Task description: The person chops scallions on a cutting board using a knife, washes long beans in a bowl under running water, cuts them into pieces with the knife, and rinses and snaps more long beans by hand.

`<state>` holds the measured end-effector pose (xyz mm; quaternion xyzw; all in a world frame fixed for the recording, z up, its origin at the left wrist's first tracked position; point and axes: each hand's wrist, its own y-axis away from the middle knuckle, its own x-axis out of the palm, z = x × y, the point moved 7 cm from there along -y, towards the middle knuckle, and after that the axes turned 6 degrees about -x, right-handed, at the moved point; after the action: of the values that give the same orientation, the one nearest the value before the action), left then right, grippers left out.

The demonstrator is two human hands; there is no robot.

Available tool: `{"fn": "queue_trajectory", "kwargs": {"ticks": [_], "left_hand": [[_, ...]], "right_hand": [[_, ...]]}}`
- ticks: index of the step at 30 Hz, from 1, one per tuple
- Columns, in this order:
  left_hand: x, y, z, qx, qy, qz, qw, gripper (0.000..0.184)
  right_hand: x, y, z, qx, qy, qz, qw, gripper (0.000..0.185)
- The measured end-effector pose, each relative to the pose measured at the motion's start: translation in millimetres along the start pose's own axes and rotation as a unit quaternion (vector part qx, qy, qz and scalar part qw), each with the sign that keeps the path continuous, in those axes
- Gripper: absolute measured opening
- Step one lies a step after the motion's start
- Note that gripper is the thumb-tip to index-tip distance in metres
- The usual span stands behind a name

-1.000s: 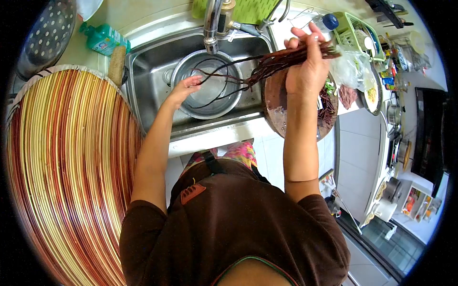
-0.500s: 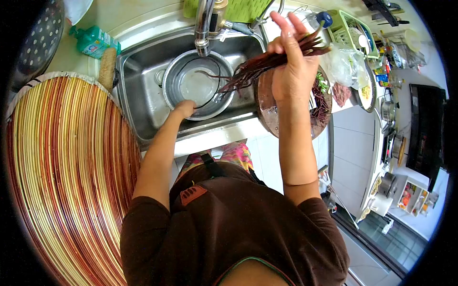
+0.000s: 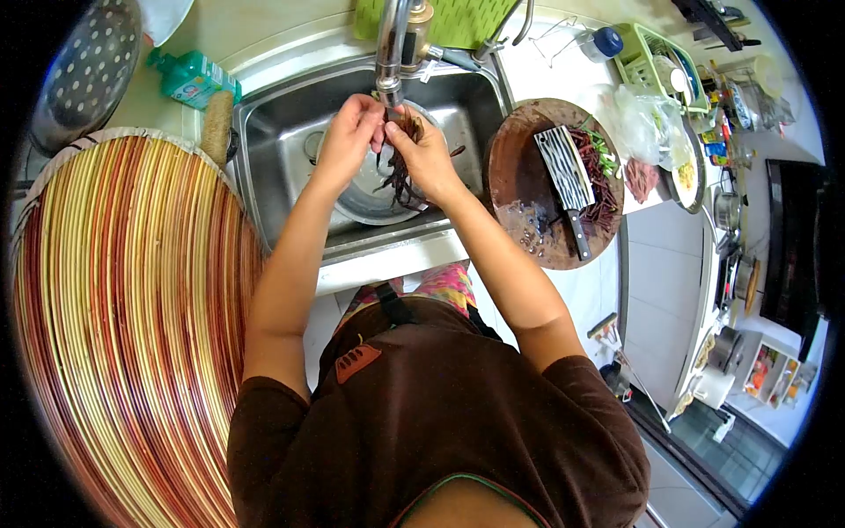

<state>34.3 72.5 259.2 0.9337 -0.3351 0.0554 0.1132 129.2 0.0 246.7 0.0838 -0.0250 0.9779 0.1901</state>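
Both hands are close together just under the faucet [image 3: 390, 62], above the metal basin [image 3: 356, 207] in the sink [image 3: 286, 198]. My right hand [image 3: 422, 154] is closed on a bunch of dark purple long beans [image 3: 402, 187], whose ends hang down over the basin. Against its fingertips is my left hand [image 3: 352, 132], fingers pinched together at the top of the bunch on a dark strand.
A round chopping board [image 3: 519, 167] right of the sink bears a cleaver [image 3: 563, 167], cut purple pieces [image 3: 600, 207] and green bits. Beyond it are a plastic bag [image 3: 638, 128] and a green rack [image 3: 647, 66]. A striped round lid [image 3: 132, 308] stands left, near a green bottle [image 3: 194, 79].
My right hand has brought the bunch from above the chopping board left to the faucet. My left hand has risen from the basin to meet it. The cleaver has come into view.
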Motion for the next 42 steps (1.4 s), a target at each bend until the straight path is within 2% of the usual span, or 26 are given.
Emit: {"fn": "queue_trajectory", "kwargs": {"ticks": [2, 3, 6, 7, 8, 10, 13, 16, 17, 20, 21, 22, 24, 25, 26, 27, 28, 29, 32, 33, 34, 36, 38, 39, 40, 42], "left_hand": [[-11.8, -4.1, 7.4, -0.024, 0.096, -0.063, 0.993, 0.019], [-18.3, -7.5, 6.4, 0.014, 0.037, -0.078, 0.996, 0.031], [2.6, -3.5, 24.5, 0.035, 0.073, -0.008, 0.997, 0.048], [23.3, 1.4, 27.3, 0.009, 0.060, 0.106, 0.993, 0.060], [36.9, 8.9, 32.3, -0.020, 0.091, 0.133, 0.987, 0.060], [56.1, 9.8, 47.0, 0.026, -0.017, 0.163, 0.986, 0.055], [55.4, 0.8, 82.3, -0.079, -0.096, 0.173, 0.977, 0.043], [39.8, -10.8, 92.9, -0.075, -0.115, 0.132, 0.982, 0.025], [32.0, -15.4, 97.7, -0.045, -0.184, 0.124, 0.974, 0.027], [2.7, -20.5, 116.8, -0.043, -0.219, 0.067, 0.973, 0.031], [-10.0, -19.4, 116.5, -0.011, -0.253, 0.031, 0.967, 0.030], [-21.6, -21.5, 132.8, -0.019, -0.218, 0.023, 0.976, 0.030], [-39.3, -28.1, 160.2, -0.034, -0.146, 0.008, 0.989, 0.031], [-46.8, -27.1, 166.2, -0.061, -0.203, 0.016, 0.977, 0.039], [-53.6, -25.3, 168.3, -0.040, -0.235, -0.012, 0.971, 0.043], [-61.9, -24.5, 178.2, -0.019, -0.267, -0.041, 0.963, 0.047], [-69.3, -23.1, 178.8, 0.003, -0.299, -0.070, 0.952, 0.051], [-79.6, -17.4, 185.6, -0.024, -0.373, -0.093, 0.923, 0.065], [-111.3, -1.0, 215.9, -0.154, -0.428, -0.161, 0.876, 0.074], [-123.6, 1.1, 233.4, -0.144, -0.422, -0.168, 0.879, 0.075], [-124.6, 3.6, 235.5, -0.161, -0.426, -0.165, 0.875, 0.073], [-123.2, 12.2, 235.4, -0.194, -0.436, -0.159, 0.864, 0.069], [-114.7, 16.4, 231.0, -0.184, -0.429, -0.149, 0.872, 0.059], [-112.1, 17.7, 227.9, -0.187, -0.418, -0.148, 0.877, 0.056], [-106.1, 20.2, 223.0, -0.191, -0.407, -0.148, 0.881, 0.052], [-97.0, 26.3, 218.8, -0.209, -0.351, -0.149, 0.901, 0.045]], "right_hand": [[-2.2, -8.1, -9.8, -0.031, 0.012, -0.016, 0.999, 0.027], [-4.6, -10.1, -9.3, -0.011, 0.000, -0.036, 0.999, 0.024], [-16.7, -16.9, 0.0, 0.013, -0.081, -0.077, 0.994, 0.015], [-19.0, -18.4, 11.1, 0.001, -0.112, -0.093, 0.989, 0.016], [-21.0, -19.8, 24.3, -0.010, -0.141, -0.108, 0.984, 0.017], [-23.7, -20.6, 50.5, -0.028, -0.245, -0.118, 0.962, 0.019], [-31.0, -15.3, 100.6, -0.079, -0.269, -0.125, 0.952, 0.024], [-40.6, -8.3, 152.3, -0.142, -0.284, -0.117, 0.941, 0.031], [-43.9, -5.8, 169.5, -0.172, -0.287, -0.105, 0.936, 0.031], [-56.0, 2.4, 216.5, -0.247, -0.330, -0.030, 0.911, 0.030], [-60.2, 6.0, 232.2, -0.263, -0.342, -0.006, 0.902, 0.029], [-62.5, 9.3, 247.2, -0.279, -0.353, 0.020, 0.893, 0.029], [-65.0, 13.0, 261.3, -0.290, -0.341, 0.028, 0.894, 0.028], [-65.2, 15.1, 261.5, -0.298, -0.333, 0.015, 0.895, 0.027], [-61.8, 16.0, 260.7, -0.305, -0.324, 0.003, 0.895, 0.026], [-59.8, 17.3, 254.4, -0.314, -0.271, -0.052, 0.909, 0.026], [-56.0, 18.5, 244.0, -0.321, -0.217, -0.106, 0.916, 0.026], [-50.3, 17.1, 228.8, -0.319, -0.172, -0.139, 0.921, 0.029], [-39.9, 2.1, 131.7, -0.222, -0.217, -0.177, 0.934, 0.030], [-38.5, -4.4, 90.0, -0.196, -0.229, -0.191, 0.934, 0.029], [-37.8, -11.5, 39.1, -0.133, -0.269, -0.221, 0.928, 0.026], [-39.4, -20.2, -78.5, 0.059, -0.311, -0.249, 0.915, 0.022], [-50.4, -23.7, -179.2, 0.175, -0.155, -0.248, 0.940, 0.020], [-46.4, -21.3, -187.7, 0.228, -0.077, -0.247, 0.939, 0.024], [-49.8, -22.9, -213.6, 0.335, 0.045, -0.160, 0.927, 0.030], [-81.2, -46.8, -374.7, 0.259, 0.134, -0.129, 0.948, 0.032]]}}
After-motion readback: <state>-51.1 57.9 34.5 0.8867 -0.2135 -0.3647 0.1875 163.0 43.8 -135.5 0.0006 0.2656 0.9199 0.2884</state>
